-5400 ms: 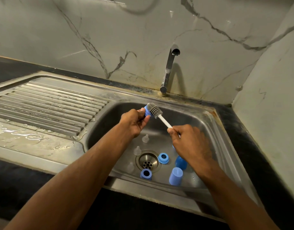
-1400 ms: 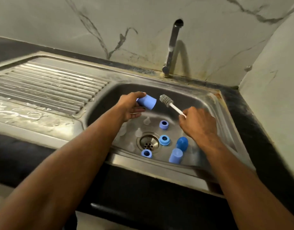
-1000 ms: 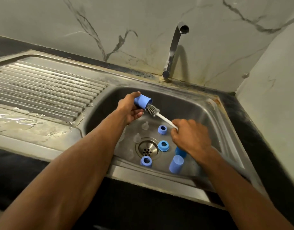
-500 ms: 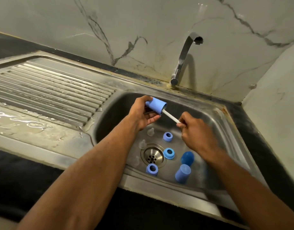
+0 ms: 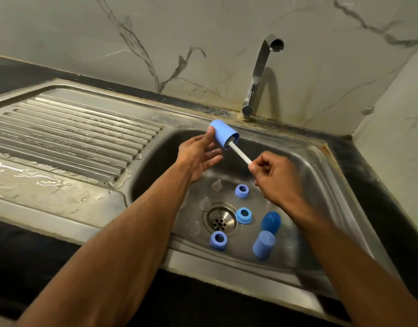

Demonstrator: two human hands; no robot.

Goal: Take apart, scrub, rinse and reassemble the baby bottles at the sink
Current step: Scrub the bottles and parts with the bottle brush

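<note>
Holding a blue cup up in the middle of the frame, over the sink, below the tap. Left hand with a light grip on it: thumb at the closed end, other fingers mostly straight underneath, so only pinched, not wrapped. Right hand clenched on the white stick of the brush, brush head deep inside the cup.

Down in the sink, lower middle of the frame: three blue rings, two more blue cups, and small clear teats near the drain.

What could go wrong:

Could slip. Wet cup, loose pinch, one hard push of the brush, and off into the sink, maybe knocking the rings about.

Could lose a teat. Small, see-through, right by the drain holes. Hard to spot, easy to miss when putting things back together.

Could splash. Bristles popping out fast may flick dirty water up.

Could mix up scrubbed and unscrubbed parts, all lying together. Cannot tell which ones are clean.

No water running from the tap, so rinsing likely not done yet.
</note>
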